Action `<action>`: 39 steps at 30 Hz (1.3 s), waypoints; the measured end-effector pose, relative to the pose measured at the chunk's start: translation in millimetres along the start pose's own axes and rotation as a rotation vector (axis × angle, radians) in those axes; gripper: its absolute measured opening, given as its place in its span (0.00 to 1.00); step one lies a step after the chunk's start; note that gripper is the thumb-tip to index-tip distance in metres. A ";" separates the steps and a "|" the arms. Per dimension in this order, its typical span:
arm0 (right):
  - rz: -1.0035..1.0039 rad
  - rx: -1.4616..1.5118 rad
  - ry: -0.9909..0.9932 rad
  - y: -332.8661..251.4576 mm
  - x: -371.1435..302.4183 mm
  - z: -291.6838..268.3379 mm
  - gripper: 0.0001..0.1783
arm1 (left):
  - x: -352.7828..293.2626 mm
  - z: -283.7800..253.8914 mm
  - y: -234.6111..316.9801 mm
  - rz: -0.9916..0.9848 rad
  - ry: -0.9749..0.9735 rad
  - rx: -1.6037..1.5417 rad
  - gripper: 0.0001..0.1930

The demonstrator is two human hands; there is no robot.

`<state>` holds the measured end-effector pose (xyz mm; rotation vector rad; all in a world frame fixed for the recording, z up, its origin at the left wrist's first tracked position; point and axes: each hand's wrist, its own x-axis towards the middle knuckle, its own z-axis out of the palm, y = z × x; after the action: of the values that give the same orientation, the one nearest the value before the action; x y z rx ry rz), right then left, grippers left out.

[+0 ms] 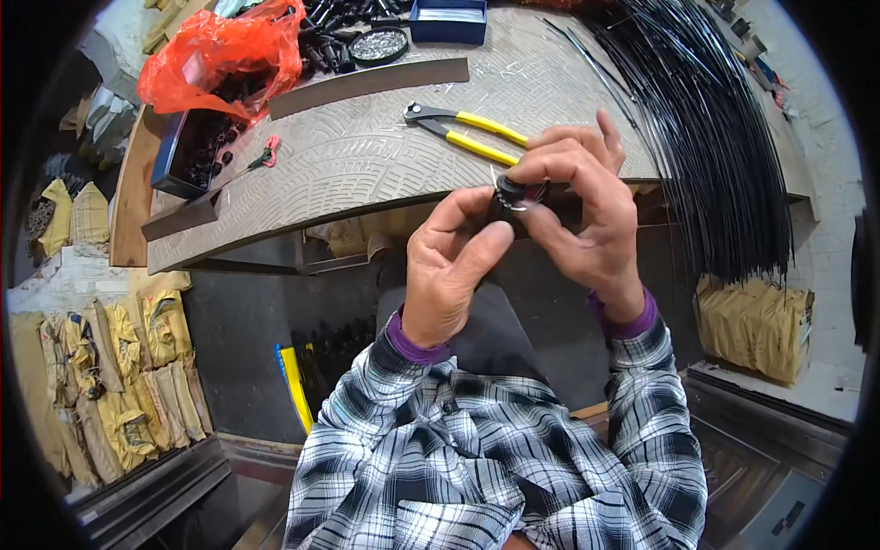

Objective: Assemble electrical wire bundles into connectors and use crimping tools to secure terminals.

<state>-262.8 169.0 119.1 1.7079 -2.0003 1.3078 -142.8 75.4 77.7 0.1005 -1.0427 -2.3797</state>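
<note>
Over the table's near edge, both of my hands meet on a small black cylindrical part. My left hand pinches its lower end between thumb and fingers. From the other side, my right hand closes thumb and index finger on its upper end, other fingers raised. A thin, light pin or wire end shows beside the part; its exact fit is hidden by the fingertips. End-cutting pliers with yellow handles lie on the table just behind my hands, jaws toward the far left.
Long thin black rods hang over the table's right side. A red plastic bag, black parts, a round dish of small silver pieces and a blue box stand at the back. A dark strip crosses the textured tabletop.
</note>
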 end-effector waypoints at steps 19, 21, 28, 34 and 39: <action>-0.090 0.415 0.198 -30.0 -18.0 40.2 0.20 | -38.5 -8.3 24.2 0.300 0.056 0.287 0.13; 0.226 0.809 0.385 -37.5 -28.4 61.7 0.23 | -44.0 -12.7 27.0 0.318 0.043 0.279 0.12; 0.387 1.254 -0.063 -45.0 -47.4 72.9 0.05 | -60.2 -23.5 38.0 0.368 0.048 0.287 0.18; 0.257 1.102 -0.054 -65.0 -42.6 83.4 0.07 | -76.7 -30.5 46.9 0.439 0.158 0.407 0.15; 0.196 0.826 -0.054 -79.7 -39.4 87.6 0.12 | -85.6 -35.3 46.2 0.514 0.202 0.487 0.15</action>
<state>-148.1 138.3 80.5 1.8603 -1.7978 2.4189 -39.6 69.1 73.4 0.2135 -1.3379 -1.5963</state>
